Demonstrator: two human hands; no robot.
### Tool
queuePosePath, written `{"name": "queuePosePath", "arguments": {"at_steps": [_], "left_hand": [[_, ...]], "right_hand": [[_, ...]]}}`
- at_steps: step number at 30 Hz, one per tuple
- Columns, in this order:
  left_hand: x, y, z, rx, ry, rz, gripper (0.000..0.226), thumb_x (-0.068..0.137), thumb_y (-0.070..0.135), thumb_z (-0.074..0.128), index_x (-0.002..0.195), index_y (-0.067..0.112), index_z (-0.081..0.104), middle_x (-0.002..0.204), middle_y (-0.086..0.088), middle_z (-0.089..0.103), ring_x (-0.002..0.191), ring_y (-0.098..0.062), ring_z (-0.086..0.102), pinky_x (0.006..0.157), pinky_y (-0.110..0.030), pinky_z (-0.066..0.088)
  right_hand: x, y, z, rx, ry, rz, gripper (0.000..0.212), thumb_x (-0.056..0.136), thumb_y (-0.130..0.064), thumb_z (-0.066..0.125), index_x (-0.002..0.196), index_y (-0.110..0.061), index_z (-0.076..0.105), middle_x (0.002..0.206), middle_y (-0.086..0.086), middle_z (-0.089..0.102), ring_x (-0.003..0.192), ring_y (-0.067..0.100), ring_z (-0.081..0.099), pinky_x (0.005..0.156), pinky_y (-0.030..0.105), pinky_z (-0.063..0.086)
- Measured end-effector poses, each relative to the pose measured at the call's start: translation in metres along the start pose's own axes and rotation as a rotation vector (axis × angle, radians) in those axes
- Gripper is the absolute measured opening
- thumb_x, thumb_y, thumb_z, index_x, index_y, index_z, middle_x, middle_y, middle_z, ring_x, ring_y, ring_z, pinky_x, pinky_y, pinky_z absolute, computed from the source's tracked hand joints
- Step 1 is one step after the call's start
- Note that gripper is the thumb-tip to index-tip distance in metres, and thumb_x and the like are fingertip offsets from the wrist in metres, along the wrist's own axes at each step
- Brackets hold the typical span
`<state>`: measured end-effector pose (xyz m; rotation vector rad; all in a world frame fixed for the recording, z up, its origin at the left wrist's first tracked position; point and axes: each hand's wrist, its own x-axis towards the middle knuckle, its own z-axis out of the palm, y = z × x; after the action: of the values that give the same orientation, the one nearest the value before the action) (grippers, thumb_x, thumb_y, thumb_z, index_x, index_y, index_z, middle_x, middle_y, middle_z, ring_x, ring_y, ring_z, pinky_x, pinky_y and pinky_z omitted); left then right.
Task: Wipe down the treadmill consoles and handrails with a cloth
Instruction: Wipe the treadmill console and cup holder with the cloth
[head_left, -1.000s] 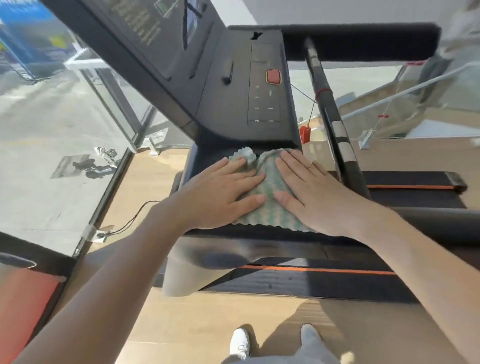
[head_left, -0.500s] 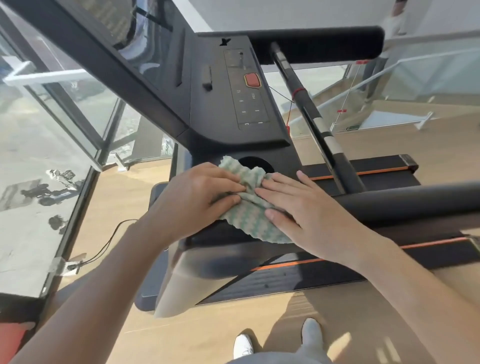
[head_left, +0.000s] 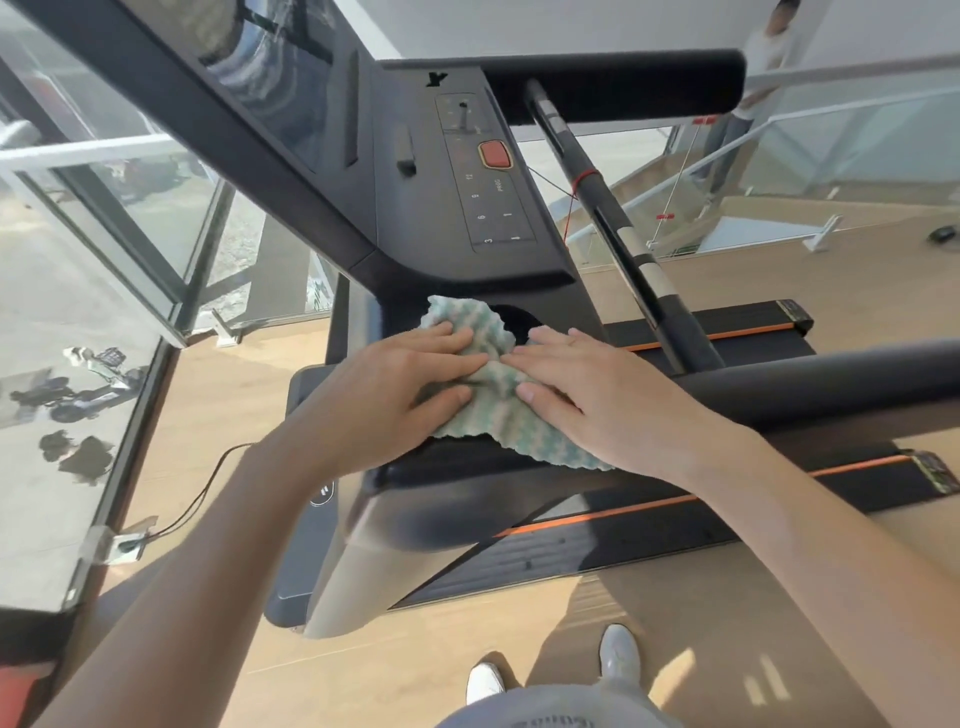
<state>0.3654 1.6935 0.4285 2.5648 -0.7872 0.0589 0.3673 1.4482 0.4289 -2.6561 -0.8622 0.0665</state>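
My cloth (head_left: 498, 421) (green-and-white, wavy-edged) lies rumpled on the lower tray of the black console (head_left: 431, 223), its far edge lapping the cup hole (head_left: 517, 322) at 12 o'clock. The padded handrail (head_left: 831, 384) runs off toward 3 o'clock.

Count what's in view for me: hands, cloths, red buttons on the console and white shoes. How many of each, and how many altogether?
Hands: 2, left hand and right hand
Cloth: 1
Red button: 1
White shoes: 2
Total: 6
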Motion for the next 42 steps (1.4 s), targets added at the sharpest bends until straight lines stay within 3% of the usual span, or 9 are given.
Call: {"name": "queuePosePath", "arguments": {"at_steps": [3, 7, 13, 18, 21, 24, 29, 33, 42], "left_hand": [[-0.010, 0.009, 0.010, -0.056, 0.085, 0.002, 0.044, 0.094, 0.038, 0.059, 0.136, 0.026, 0.067, 0.145, 0.006, 0.058, 0.141, -0.005, 0.046, 0.118, -0.016, 0.029], [-0.014, 0.010, 0.017, -0.045, 0.180, -0.042, 0.047, 0.093, 0.046, 0.062, 0.136, 0.028, 0.066, 0.147, 0.009, 0.057, 0.133, -0.008, 0.051, 0.110, -0.008, 0.028], [-0.018, 0.011, 0.032, 0.026, 0.318, -0.118, 0.043, 0.094, 0.048, 0.057, 0.121, 0.021, 0.076, 0.130, 0.005, 0.068, 0.126, -0.020, 0.057, 0.107, -0.037, 0.047], [-0.018, 0.010, 0.037, 0.059, 0.392, -0.155, 0.038, 0.091, 0.050, 0.058, 0.113, 0.026, 0.078, 0.125, 0.007, 0.071, 0.125, -0.021, 0.059, 0.105, -0.047, 0.046], [-0.020, 0.011, 0.038, 0.017, 0.417, -0.176, 0.040, 0.090, 0.052, 0.057, 0.112, 0.026, 0.079, 0.125, 0.009, 0.070, 0.126, -0.017, 0.058, 0.104, -0.045, 0.048], [-0.021, 0.013, 0.039, -0.017, 0.447, -0.193, 0.039, 0.089, 0.052, 0.059, 0.109, 0.026, 0.079, 0.123, 0.010, 0.071, 0.124, -0.014, 0.059, 0.102, -0.043, 0.050], [-0.022, 0.016, 0.039, -0.019, 0.498, -0.217, 0.038, 0.086, 0.051, 0.063, 0.107, 0.023, 0.079, 0.119, 0.008, 0.072, 0.115, -0.013, 0.060, 0.094, -0.039, 0.053], [-0.025, 0.018, 0.040, -0.009, 0.555, -0.290, 0.037, 0.082, 0.052, 0.065, 0.105, 0.025, 0.078, 0.116, 0.011, 0.070, 0.110, -0.012, 0.057, 0.086, -0.038, 0.054], [-0.025, 0.014, 0.043, -0.011, 0.592, -0.306, 0.033, 0.080, 0.053, 0.065, 0.101, 0.030, 0.076, 0.116, 0.016, 0.068, 0.110, -0.008, 0.055, 0.082, -0.030, 0.050]], "right_hand": [[-0.014, 0.013, -0.001, 0.050, 0.208, -0.018, 0.024, 0.099, -0.019, 0.062, 0.120, -0.017, 0.073, 0.118, 0.000, 0.074, 0.117, 0.020, 0.066, 0.100, 0.042, 0.053], [-0.012, 0.037, -0.014, 0.071, 0.372, 0.177, 0.030, 0.094, -0.010, 0.065, 0.121, -0.019, 0.074, 0.110, 0.000, 0.077, 0.104, 0.024, 0.072, 0.096, 0.041, 0.054], [-0.005, 0.009, -0.004, 0.124, 0.290, 0.198, 0.046, 0.099, -0.027, 0.057, 0.145, -0.029, 0.054, 0.142, -0.005, 0.058, 0.132, 0.023, 0.050, 0.112, 0.044, 0.040], [0.001, -0.006, 0.012, -0.115, 0.048, 0.151, 0.047, 0.108, -0.044, 0.028, 0.150, -0.035, 0.044, 0.162, -0.005, 0.035, 0.153, 0.024, 0.019, 0.124, 0.044, 0.016], [0.016, 0.014, 0.001, -0.099, -0.087, 0.246, 0.052, 0.108, -0.048, 0.025, 0.159, -0.039, 0.022, 0.170, -0.009, 0.001, 0.156, 0.016, -0.006, 0.126, 0.043, 0.007], [0.030, 0.022, -0.006, -0.097, -0.141, 0.265, 0.055, 0.108, -0.047, 0.026, 0.161, -0.038, 0.011, 0.170, -0.008, -0.007, 0.156, 0.017, -0.010, 0.126, 0.042, 0.004], [0.048, 0.003, 0.004, -0.138, -0.115, 0.098, 0.054, 0.110, -0.041, 0.028, 0.161, -0.030, 0.016, 0.170, -0.007, 0.004, 0.156, 0.015, -0.001, 0.127, 0.038, 0.000], [0.025, -0.013, 0.005, -0.061, -0.053, 0.066, 0.037, 0.108, -0.038, 0.036, 0.132, -0.025, 0.060, 0.135, -0.004, 0.061, 0.133, 0.026, 0.043, 0.111, 0.044, 0.033], [0.012, 0.022, -0.013, -0.001, 0.154, 0.070, 0.026, 0.091, -0.018, 0.071, 0.117, -0.020, 0.073, 0.119, -0.003, 0.066, 0.114, 0.026, 0.049, 0.101, 0.035, 0.037]]}}
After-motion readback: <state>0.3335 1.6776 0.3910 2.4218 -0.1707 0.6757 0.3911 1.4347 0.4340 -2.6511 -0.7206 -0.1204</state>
